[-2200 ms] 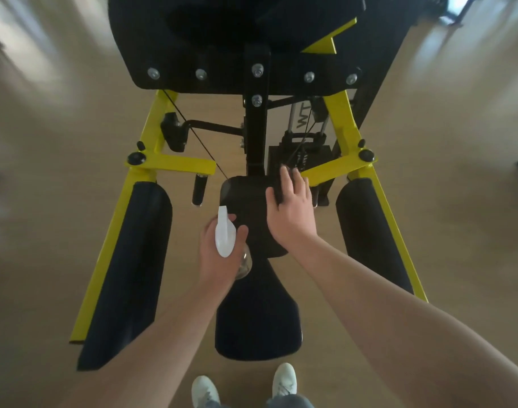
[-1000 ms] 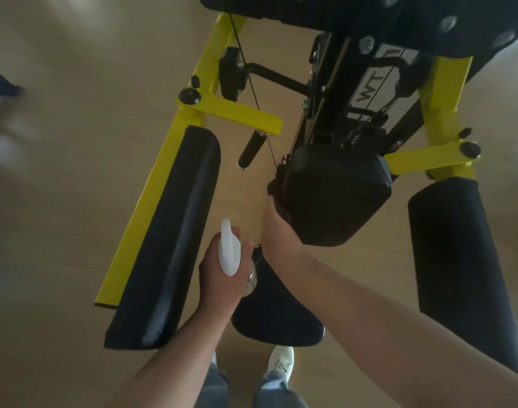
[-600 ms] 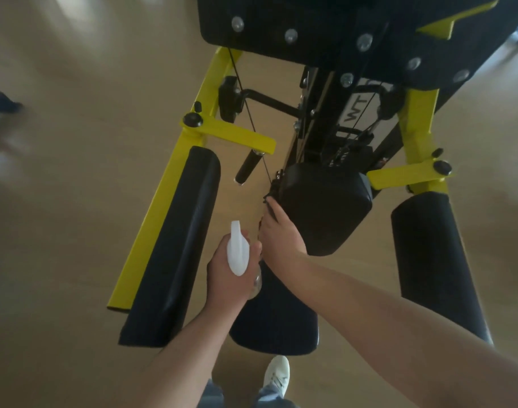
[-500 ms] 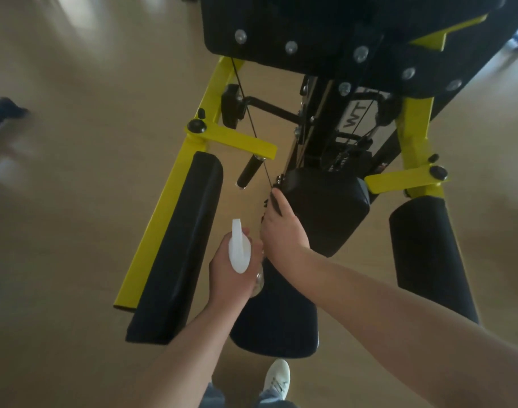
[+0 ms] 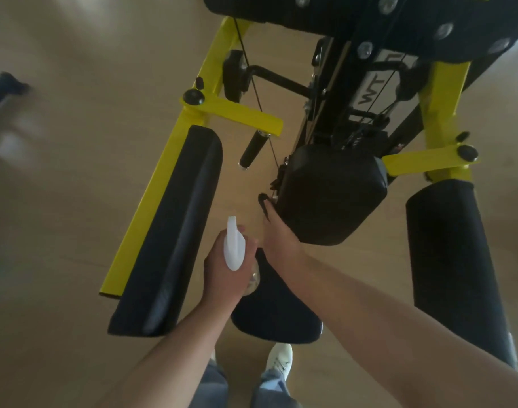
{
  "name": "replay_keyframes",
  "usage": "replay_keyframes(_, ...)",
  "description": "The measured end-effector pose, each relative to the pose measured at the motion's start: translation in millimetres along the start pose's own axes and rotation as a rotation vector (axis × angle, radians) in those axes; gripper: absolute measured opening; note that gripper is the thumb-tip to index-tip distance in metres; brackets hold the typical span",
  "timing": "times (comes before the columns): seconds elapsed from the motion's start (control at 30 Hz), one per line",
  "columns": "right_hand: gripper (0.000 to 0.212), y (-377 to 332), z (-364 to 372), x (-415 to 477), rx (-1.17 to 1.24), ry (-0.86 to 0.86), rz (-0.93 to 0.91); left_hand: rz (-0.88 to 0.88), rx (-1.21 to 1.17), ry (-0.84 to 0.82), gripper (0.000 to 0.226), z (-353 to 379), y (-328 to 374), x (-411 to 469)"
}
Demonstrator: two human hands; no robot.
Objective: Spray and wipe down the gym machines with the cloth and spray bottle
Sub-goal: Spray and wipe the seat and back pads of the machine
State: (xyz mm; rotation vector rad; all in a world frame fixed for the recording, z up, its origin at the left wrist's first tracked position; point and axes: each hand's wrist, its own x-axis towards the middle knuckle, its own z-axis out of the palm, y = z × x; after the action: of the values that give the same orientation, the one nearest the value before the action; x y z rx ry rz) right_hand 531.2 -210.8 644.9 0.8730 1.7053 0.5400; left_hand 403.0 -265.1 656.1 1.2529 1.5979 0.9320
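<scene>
A pale wooden floor (image 5: 75,201) fills the frame, with soft glare in the upper left and a blurred dark object (image 5: 4,86) near the left edge. On it stands a gym machine with a yellow frame (image 5: 163,184), black cables and black padding. One long pad (image 5: 169,231) runs down the left of centre, another pad (image 5: 458,260) down the right, and a blocky middle pad (image 5: 331,198) hangs between them above a narrow seat (image 5: 275,313).

The left hand (image 5: 225,278) grips the spray bottle (image 5: 235,248) just below centre, its white head pointing up the frame. The right hand (image 5: 278,234) lies against the middle pad's lower left side. Its fingers are mostly hidden, so I cannot tell its grip. A dark strip (image 5: 263,203) shows past them; whether it is the cloth is unclear.

A white shoe (image 5: 279,360) shows at the bottom.
</scene>
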Motion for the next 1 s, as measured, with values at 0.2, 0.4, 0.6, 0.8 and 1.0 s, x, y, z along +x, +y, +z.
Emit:
replay_keyframes(0.2, 0.04, -24.5, 15.3, -16.1, 0.075, 0.087, -0.268, -0.049, 0.015, -0.042, 0.035, 1.5, -7.0, -3.4)
replay_keyframes(0.4, 0.041, -55.8, 62.3, -63.0, 1.412, -0.052, -0.109, -0.077, -0.006, -0.116, 0.035, 12.5, 10.4, -2.8)
replay_keyframes(0.6, 0.049, -61.7, 90.3, -75.3, 2.593, -0.332, 0.675, -0.001, 0.005, -0.179, 0.034, 24.6, 34.4, -13.0)
replay_keyframes(0.8, 0.052, -31.3, 99.4, -111.8, 3.083, -0.134, 1.268, 0.035, 0.019, -0.218, 0.036, 29.7, 50.8, -21.0)
replay_keyframes(1.0, 0.042, 60.3, 80.3, -154.4, 2.795, 0.699, 1.296, -0.018, -0.098, -0.227, 0.036, 37.9, 68.9, -25.7)
